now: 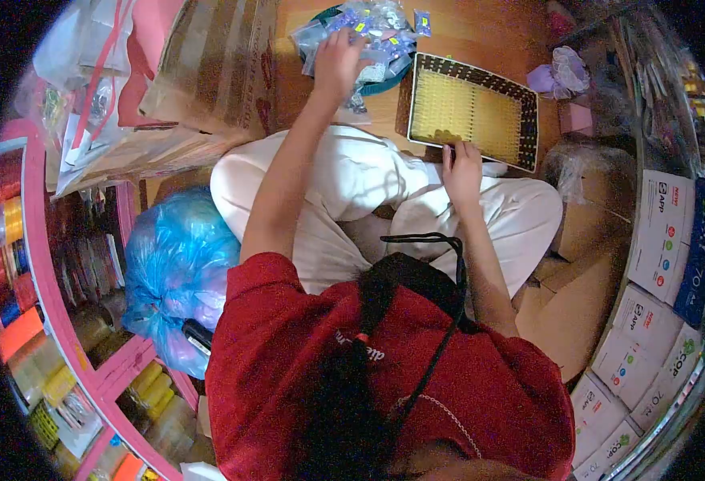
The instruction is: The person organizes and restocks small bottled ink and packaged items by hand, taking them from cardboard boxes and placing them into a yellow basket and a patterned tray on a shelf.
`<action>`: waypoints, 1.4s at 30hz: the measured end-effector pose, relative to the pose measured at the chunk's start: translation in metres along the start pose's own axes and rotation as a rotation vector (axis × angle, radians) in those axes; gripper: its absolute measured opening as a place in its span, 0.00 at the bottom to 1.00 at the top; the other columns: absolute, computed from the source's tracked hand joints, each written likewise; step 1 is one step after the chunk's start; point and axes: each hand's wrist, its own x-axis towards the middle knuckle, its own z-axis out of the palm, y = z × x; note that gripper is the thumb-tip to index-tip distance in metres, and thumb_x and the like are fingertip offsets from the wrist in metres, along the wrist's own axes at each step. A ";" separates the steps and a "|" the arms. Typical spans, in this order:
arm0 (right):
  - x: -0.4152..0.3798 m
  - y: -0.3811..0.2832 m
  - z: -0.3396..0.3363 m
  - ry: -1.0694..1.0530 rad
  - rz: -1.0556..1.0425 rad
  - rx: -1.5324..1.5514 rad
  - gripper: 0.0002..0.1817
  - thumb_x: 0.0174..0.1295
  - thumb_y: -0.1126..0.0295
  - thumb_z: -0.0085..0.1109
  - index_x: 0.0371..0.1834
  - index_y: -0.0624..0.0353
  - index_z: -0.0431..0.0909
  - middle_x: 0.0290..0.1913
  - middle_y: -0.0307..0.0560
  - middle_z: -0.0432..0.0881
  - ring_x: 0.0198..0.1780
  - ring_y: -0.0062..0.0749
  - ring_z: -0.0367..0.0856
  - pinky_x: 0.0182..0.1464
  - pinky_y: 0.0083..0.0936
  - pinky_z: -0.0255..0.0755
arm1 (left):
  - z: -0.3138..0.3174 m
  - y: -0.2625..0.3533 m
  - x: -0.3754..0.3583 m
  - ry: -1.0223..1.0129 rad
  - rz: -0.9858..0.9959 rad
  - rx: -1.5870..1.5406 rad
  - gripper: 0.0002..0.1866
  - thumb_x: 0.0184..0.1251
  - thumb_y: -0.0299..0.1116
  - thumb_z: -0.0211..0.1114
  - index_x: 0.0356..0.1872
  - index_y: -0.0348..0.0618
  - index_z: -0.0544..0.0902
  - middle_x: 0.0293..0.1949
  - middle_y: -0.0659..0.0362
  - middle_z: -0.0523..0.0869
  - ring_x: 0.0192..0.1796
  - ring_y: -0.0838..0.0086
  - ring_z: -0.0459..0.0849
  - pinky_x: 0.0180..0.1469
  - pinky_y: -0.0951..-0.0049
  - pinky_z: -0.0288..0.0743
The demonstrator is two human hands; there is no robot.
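Note:
At the top, my left hand (pixel 339 64) reaches over a heap of small clear plastic packets (pixel 380 50) with purple contents and yellow labels. Its fingers are apart and touch the packets; no packet is plainly gripped. The heap lies in a round dark green basket (pixel 397 86), mostly covered by it. To the right stands a rectangular woven basket (pixel 472 112), yellow inside with a brown and white rim. My right hand (pixel 462 171) is at that basket's near edge, fingers bent onto the rim.
A large cardboard box (pixel 208 68) stands at the upper left, above a blue plastic bag (pixel 180 264). Pink shelving (pixel 72 297) runs down the left side. Stacked copy-paper packs (pixel 641 321) line the right, beside brown cardboard (pixel 585 289). A purple plastic bundle (pixel 559 74) sits past the woven basket.

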 end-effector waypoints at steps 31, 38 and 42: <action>0.001 0.020 -0.019 -0.282 -0.033 0.284 0.06 0.50 0.73 0.55 0.31 0.61 0.73 0.32 0.53 0.76 0.38 0.51 0.75 0.42 0.36 0.69 | -0.031 0.038 -0.079 -0.072 -1.175 -1.706 0.11 0.54 0.31 0.66 0.35 0.42 0.73 0.38 0.58 0.79 0.41 0.71 0.79 0.48 0.67 0.76; 0.013 -0.032 -0.060 -0.105 0.098 0.714 0.15 0.56 0.66 0.57 0.45 0.62 0.74 0.41 0.53 0.78 0.42 0.33 0.77 0.45 0.26 0.68 | -0.023 0.096 -0.080 -0.040 -0.902 -1.987 0.07 0.56 0.26 0.63 0.30 0.45 0.73 0.37 0.60 0.78 0.41 0.73 0.79 0.49 0.66 0.76; 0.024 -0.051 -0.056 0.033 0.225 0.834 0.15 0.59 0.66 0.56 0.45 0.64 0.75 0.34 0.43 0.80 0.35 0.21 0.75 0.38 0.20 0.70 | -0.019 0.119 -0.088 -0.227 -0.878 -1.948 0.09 0.56 0.27 0.63 0.33 0.39 0.71 0.38 0.56 0.77 0.43 0.71 0.79 0.46 0.68 0.79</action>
